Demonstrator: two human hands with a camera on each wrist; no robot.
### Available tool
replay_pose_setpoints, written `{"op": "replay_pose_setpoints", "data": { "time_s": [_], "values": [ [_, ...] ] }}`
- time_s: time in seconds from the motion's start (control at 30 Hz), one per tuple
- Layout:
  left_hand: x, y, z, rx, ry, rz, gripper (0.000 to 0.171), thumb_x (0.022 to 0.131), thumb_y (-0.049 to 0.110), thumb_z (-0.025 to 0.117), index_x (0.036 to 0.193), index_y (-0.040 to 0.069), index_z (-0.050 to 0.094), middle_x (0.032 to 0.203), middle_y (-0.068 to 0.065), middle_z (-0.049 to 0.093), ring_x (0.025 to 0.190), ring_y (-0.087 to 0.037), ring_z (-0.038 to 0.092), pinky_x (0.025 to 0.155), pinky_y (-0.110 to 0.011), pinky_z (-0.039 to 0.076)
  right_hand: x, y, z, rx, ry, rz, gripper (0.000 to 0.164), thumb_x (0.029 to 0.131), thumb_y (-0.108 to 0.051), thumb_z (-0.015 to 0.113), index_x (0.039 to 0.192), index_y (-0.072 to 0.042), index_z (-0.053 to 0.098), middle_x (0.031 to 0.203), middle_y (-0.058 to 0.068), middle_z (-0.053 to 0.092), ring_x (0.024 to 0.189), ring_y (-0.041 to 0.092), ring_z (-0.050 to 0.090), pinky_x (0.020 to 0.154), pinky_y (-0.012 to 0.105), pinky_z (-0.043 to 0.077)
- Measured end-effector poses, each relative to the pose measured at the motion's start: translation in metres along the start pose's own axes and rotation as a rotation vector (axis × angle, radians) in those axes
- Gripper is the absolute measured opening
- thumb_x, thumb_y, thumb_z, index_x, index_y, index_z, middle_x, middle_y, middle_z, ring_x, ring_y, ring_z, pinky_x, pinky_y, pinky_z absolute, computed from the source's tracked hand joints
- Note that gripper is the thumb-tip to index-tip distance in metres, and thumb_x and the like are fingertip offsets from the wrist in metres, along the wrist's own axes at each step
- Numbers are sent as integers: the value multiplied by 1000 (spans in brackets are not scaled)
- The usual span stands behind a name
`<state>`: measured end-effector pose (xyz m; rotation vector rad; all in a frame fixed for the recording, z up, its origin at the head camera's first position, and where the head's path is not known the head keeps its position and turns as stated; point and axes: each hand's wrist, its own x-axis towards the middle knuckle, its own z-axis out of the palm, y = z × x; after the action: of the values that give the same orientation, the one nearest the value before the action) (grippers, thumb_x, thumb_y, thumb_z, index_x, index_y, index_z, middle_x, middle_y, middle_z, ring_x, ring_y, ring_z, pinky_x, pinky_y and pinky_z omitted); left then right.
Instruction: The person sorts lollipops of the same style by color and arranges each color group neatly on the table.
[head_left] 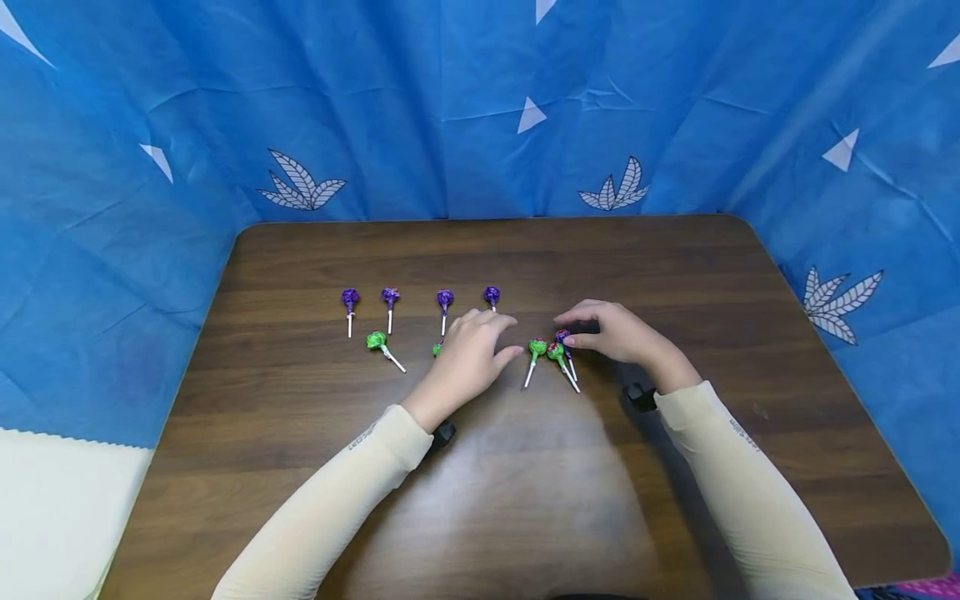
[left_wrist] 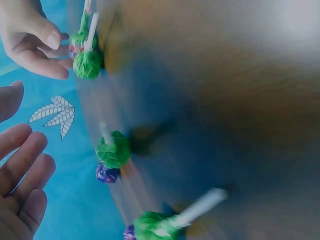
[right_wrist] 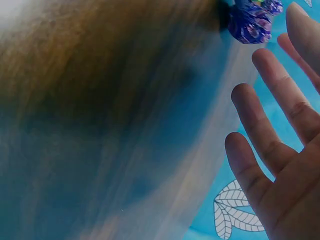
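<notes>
Wrapped lollipops with white sticks lie on the table. My left hand point(head_left: 472, 354) hovers with loosely bent fingers and holds nothing; beneath it, a green lollipop point(head_left: 438, 350) is mostly hidden. My right hand point(head_left: 618, 333) has its thumb by a purple lollipop point(head_left: 562, 336), perhaps touching it. In the right wrist view, those fingers are spread beside a purple wrapper point(right_wrist: 250, 24), not curled round it. Two green lollipops, one point(head_left: 537, 348) apart and one point(head_left: 556, 352) against the purple one, lie between the hands.
Several purple lollipops, from the leftmost point(head_left: 350, 298) to the rightmost point(head_left: 492, 295), form a row farther back. Another green lollipop point(head_left: 377, 340) lies slanted at the left. The brown wooden table point(head_left: 300, 450) meets a blue patterned cloth point(head_left: 465, 108) behind and at the sides.
</notes>
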<state>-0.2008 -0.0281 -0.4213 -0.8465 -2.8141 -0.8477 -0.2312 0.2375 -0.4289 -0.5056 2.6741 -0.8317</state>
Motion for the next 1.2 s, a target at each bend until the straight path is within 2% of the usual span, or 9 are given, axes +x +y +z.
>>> {"op": "replay_pose_setpoints", "data": {
  "time_s": [0.13, 0.33, 0.43, 0.77, 0.9, 1.0, 1.1, 1.2],
  "values": [
    [-19, -3, -4, -20, 51, 6, 35, 89, 27, 75, 118, 9, 70, 116, -6, 72, 107, -26, 63, 98, -45, 47, 0, 2, 2, -6, -7, -8, 34, 91, -22, 72, 125, -16, 70, 126, 8, 65, 119, 28, 58, 105, 53, 46],
    [-45, -17, -15, -55, 125, -47, 34, 87, 25, 77, 116, 8, 71, 113, -5, 72, 105, -25, 63, 100, -45, 46, 0, 5, 7, -24, 6, -19, 33, 90, -18, 73, 123, -13, 71, 121, 9, 68, 112, 27, 61, 103, 51, 48],
    [-57, -26, -22, -61, 147, -72, 36, 86, 25, 78, 116, 7, 71, 111, -6, 73, 102, -25, 63, 96, -44, 47, -1, 6, 9, -31, 12, -32, 31, 91, -16, 72, 122, -11, 71, 120, 10, 68, 113, 29, 61, 102, 52, 48],
    [-81, -55, -42, -56, 206, -141, 39, 85, 23, 79, 116, 3, 70, 109, -12, 73, 106, -30, 65, 97, -49, 47, 4, 6, 9, -36, 6, -9, 28, 91, -19, 72, 118, -11, 72, 119, 10, 69, 113, 30, 61, 103, 53, 47],
    [-87, -67, -50, -34, 243, -175, 39, 84, 23, 80, 116, 2, 70, 110, -13, 73, 104, -31, 65, 96, -47, 48, 17, 2, -1, -5, 78, 35, 30, 93, -21, 71, 121, -10, 70, 121, 11, 67, 115, 30, 59, 104, 54, 46],
    [-92, -72, -53, -42, 250, -210, 40, 85, 21, 79, 117, 0, 69, 113, -15, 71, 109, -34, 64, 104, -50, 44, 33, -3, -7, 42, 144, 51, 33, 94, -22, 70, 124, -9, 68, 124, 12, 66, 117, 32, 57, 105, 53, 46],
    [-96, -74, -56, -53, 236, -239, 41, 86, 23, 78, 119, 0, 68, 117, -16, 71, 115, -35, 63, 110, -52, 40, 51, -9, -10, 51, 148, 41, 34, 95, -23, 68, 125, -7, 66, 126, 15, 64, 118, 33, 56, 105, 52, 45],
    [-98, -75, -57, -53, 227, -250, 41, 87, 24, 78, 120, 1, 68, 117, -15, 71, 113, -34, 63, 106, -50, 43, 67, -14, -11, 48, 137, 56, 33, 96, -25, 67, 124, -7, 66, 126, 14, 64, 117, 32, 56, 104, 51, 47]
  ]
}}
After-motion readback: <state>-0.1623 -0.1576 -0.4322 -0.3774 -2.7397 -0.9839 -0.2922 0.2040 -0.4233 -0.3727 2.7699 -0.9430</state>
